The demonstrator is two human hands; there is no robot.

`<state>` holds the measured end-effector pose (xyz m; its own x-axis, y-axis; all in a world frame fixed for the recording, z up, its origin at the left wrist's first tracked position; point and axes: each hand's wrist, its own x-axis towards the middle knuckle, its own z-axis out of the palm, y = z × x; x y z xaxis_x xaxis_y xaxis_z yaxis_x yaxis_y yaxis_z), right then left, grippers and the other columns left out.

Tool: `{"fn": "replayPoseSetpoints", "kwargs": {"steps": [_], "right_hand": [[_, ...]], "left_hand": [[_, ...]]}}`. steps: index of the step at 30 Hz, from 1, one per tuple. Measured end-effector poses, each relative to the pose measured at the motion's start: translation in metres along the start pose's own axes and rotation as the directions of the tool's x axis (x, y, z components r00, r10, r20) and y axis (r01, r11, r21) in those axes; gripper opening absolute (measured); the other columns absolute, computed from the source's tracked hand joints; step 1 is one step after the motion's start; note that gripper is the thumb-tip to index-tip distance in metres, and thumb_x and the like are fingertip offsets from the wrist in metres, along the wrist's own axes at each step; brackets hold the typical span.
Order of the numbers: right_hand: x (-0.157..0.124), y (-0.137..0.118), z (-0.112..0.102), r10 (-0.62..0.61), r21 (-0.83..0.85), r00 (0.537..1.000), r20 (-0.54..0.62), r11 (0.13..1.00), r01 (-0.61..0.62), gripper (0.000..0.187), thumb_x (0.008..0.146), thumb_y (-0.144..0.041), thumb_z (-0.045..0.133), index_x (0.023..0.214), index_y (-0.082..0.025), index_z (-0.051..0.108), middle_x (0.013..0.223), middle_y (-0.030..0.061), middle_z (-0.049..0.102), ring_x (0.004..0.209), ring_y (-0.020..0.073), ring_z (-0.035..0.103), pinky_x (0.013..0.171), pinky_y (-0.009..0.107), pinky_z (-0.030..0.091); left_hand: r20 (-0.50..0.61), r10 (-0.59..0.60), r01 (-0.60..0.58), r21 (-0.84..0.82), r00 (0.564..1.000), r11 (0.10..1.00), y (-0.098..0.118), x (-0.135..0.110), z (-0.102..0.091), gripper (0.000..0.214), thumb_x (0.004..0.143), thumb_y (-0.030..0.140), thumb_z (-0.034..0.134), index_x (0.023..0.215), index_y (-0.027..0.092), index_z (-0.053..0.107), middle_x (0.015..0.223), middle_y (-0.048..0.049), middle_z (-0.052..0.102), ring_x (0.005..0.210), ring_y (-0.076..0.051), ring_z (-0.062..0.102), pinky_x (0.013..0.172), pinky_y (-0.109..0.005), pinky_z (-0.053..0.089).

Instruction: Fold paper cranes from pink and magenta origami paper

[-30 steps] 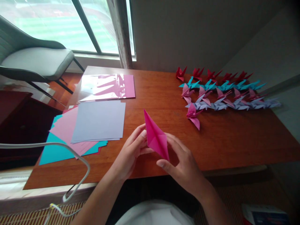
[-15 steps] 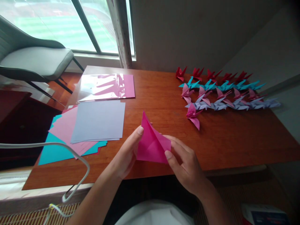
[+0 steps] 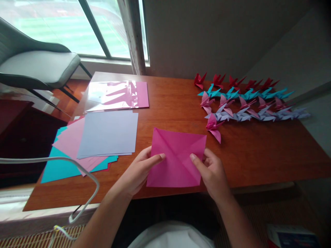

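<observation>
At the near edge of the worktop [image 3: 170,100], the left hand [image 3: 139,170] and right hand [image 3: 214,174] grip a creased magenta sheet [image 3: 177,162] by its 2 sides, thumbs on top, fingers behind; whether the sheet touches the wood, I cannot tell. Just beyond its far right corner sits 1 magenta crane [image 3: 213,128], and behind that stand 4 rows: lilac cranes [image 3: 241,116], pale pink cranes [image 3: 206,103], turquoise cranes [image 3: 212,92] and 5 red cranes [image 3: 199,81]. Left of the hands, lilac sheets [image 3: 108,134] overlap pink sheets [image 3: 68,139] and turquoise sheets [image 3: 62,170], with a clear packet [image 3: 113,94] of pink paper beyond them. A white cable [image 3: 51,159] crosses in front, partly covering the turquoise sheets. A chair [image 3: 38,65] stands past the worktop's left side.
</observation>
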<state>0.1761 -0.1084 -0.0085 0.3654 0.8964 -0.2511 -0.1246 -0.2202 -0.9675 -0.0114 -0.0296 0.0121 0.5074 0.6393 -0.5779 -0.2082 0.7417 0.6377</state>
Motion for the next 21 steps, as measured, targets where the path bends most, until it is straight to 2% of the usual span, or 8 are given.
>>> {"fn": "replayPoseSetpoints", "kwargs": {"steps": [3,6,10,16,21], "right_hand": [[0.0023,0.0009,0.0008,0.073,0.179,0.996,0.043,0.981,-0.080,0.023,0.085,-0.038,0.075,0.102,-0.023,0.069,0.087,0.0019,0.076,0.067,0.0162,0.067,0.060,0.025,0.052],[0.0037,0.0006,0.0017,0.119,0.250,0.992,0.048,0.960,-0.127,0.027,0.084,-0.037,0.076,0.105,-0.022,0.069,0.087,0.0021,0.077,0.065,0.0158,0.067,0.060,0.025,0.053],[0.0042,-0.0016,0.0025,0.136,0.251,0.990,0.024,0.958,-0.138,0.032,0.081,-0.038,0.078,0.105,-0.020,0.069,0.088,0.0038,0.078,0.065,0.0174,0.069,0.060,0.027,0.055],[0.0043,0.0006,0.0002,0.098,0.183,0.995,0.013,0.978,-0.099,0.032,0.084,-0.040,0.074,0.108,-0.020,0.068,0.092,0.0066,0.078,0.069,0.0195,0.071,0.064,0.031,0.059],[0.0040,-0.0001,0.0007,0.086,0.156,0.996,-0.018,0.984,-0.082,0.030,0.084,-0.042,0.073,0.104,-0.021,0.068,0.089,0.0056,0.078,0.066,0.0194,0.071,0.061,0.030,0.058]], "left_hand": [[-0.003,-0.010,0.010,0.011,1.000,1.000,0.0016,0.0003,-0.0008,0.033,0.066,0.022,0.086,0.096,0.015,0.074,0.079,-0.0035,0.077,0.061,-0.016,0.069,0.058,-0.023,0.054],[0.010,-0.005,0.005,0.019,1.000,1.000,0.0025,0.0026,-0.0022,0.032,0.065,0.021,0.086,0.094,0.014,0.074,0.084,-0.0046,0.078,0.059,-0.015,0.068,0.059,-0.023,0.054],[0.048,0.002,-0.003,0.029,0.999,1.000,0.0024,0.0056,-0.0044,0.030,0.066,0.021,0.085,0.094,0.014,0.076,0.083,-0.0053,0.078,0.059,-0.014,0.068,0.060,-0.023,0.054],[0.041,0.047,-0.049,0.054,0.998,0.997,-0.0006,0.0055,-0.0039,0.030,0.070,0.025,0.085,0.098,0.014,0.077,0.074,-0.0047,0.076,0.064,-0.017,0.069,0.061,-0.023,0.052],[0.052,0.068,-0.073,0.102,0.996,0.992,-0.0043,0.0076,-0.0068,0.032,0.073,0.025,0.084,0.102,0.017,0.077,0.082,-0.0045,0.077,0.067,-0.016,0.069,0.065,-0.024,0.053]]}}
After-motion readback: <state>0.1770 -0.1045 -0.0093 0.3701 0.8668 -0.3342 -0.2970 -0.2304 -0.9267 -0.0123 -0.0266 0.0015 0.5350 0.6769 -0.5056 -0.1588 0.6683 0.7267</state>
